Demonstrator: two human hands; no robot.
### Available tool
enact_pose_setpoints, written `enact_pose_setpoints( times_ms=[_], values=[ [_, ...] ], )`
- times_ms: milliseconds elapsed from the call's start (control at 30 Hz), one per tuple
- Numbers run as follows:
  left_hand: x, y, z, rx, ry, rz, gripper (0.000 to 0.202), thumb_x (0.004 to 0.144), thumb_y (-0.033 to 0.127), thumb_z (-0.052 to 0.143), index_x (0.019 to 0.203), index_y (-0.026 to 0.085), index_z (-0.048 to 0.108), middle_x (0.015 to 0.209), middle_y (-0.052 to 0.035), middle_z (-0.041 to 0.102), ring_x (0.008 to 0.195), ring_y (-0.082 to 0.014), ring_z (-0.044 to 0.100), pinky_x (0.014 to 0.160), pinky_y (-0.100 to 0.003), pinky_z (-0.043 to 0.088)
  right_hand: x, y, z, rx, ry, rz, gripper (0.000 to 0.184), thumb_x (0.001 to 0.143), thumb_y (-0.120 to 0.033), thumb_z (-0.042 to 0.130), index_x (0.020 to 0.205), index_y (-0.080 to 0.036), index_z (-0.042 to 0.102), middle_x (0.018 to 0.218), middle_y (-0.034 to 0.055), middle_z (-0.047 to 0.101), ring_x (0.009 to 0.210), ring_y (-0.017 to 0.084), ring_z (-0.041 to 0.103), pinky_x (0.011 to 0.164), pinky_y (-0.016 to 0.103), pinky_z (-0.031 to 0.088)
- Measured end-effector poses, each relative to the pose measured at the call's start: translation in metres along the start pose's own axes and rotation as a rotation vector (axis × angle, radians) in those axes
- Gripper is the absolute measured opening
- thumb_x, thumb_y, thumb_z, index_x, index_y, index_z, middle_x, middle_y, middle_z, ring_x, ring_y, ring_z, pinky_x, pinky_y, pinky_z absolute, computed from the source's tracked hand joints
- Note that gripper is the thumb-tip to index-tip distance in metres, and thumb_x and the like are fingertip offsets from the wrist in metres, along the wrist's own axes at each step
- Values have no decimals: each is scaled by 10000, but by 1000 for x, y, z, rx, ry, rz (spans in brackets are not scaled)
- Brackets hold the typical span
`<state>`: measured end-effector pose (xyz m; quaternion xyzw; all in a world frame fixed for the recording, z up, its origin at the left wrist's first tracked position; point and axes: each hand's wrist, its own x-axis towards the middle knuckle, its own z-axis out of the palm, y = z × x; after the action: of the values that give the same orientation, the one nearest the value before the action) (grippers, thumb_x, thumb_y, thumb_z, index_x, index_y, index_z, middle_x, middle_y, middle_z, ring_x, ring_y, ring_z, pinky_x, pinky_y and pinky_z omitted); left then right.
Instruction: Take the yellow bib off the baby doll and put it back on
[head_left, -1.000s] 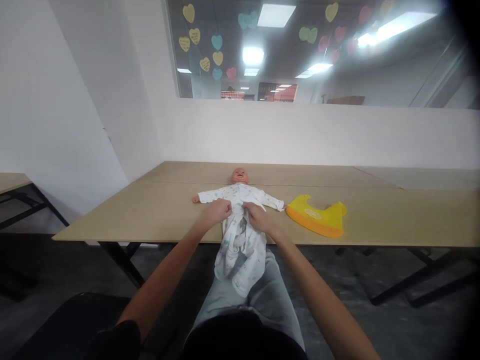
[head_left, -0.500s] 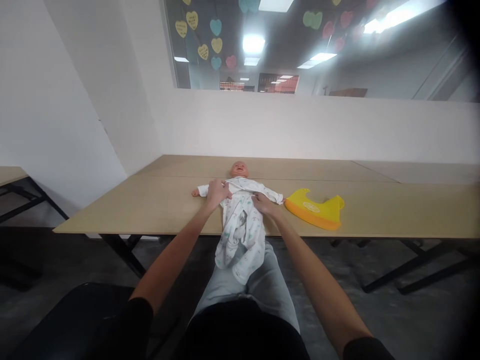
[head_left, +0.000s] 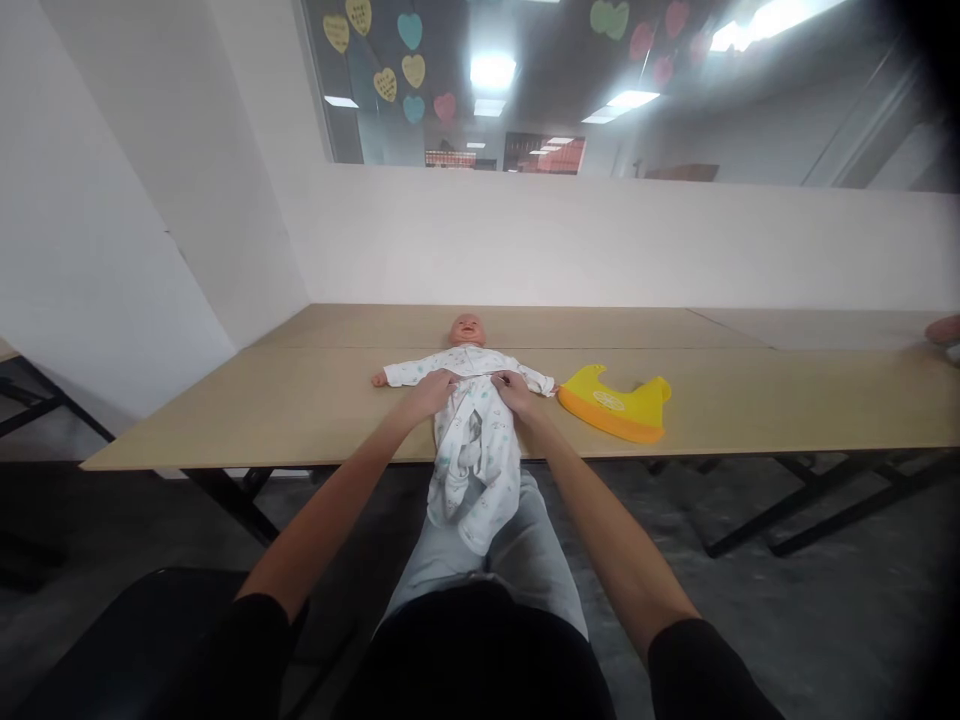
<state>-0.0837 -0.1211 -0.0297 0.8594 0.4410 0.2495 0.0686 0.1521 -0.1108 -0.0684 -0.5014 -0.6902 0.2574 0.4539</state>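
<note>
Hands first: my left hand (head_left: pixel 433 388) rests on the doll's (head_left: pixel 466 400) chest, on the left flap of its white romper (head_left: pixel 476 460), and my right hand (head_left: pixel 512 388) sits just across from it on the other flap. From this far off the fingers are too small for me to say whether they pinch the cloth or only press on it; both hands look curled and closed down on the fabric near the collar.

I see the doll lying on its back at the near edge of the table (head_left: pixel 300 410), head pointing away from me and arms spread out to either side. The romper's legs hang limp over the table edge and drape down onto my lap. Between my hands the front of the romper gapes a little, with a darker patch showing lower down.

To the right of the doll, close to its outstretched sleeve but not touching it, a yellow bib (head_left: pixel 615 404) lies flat on the tabletop. At the far right edge of the view, another person's hand (head_left: pixel 943 330) shows above the table.
</note>
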Motion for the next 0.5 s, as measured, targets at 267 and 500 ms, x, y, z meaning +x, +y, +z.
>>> enact_pose_setpoints(
  times_ms=[267,500],
  values=[
    [-9,-9,-15,233,-255,-168,96,775,149,590,697,190,629,717,-73,669,681,-233,614,669,-309,398,2,14,-34,-137,-217,-34,192,867,-211,584,942,-121,736,1045,112,747,899,195,630,915,320,488],
    [-20,-8,14,152,211,-64,95,798,129,543,753,204,580,921,-94,677,912,-254,623,831,-347,453,-4,22,-15,-183,-43,-41,316,968,-255,445,1147,-115,665,1234,153,681,1098,222,614,1049,373,442]
  ],
)
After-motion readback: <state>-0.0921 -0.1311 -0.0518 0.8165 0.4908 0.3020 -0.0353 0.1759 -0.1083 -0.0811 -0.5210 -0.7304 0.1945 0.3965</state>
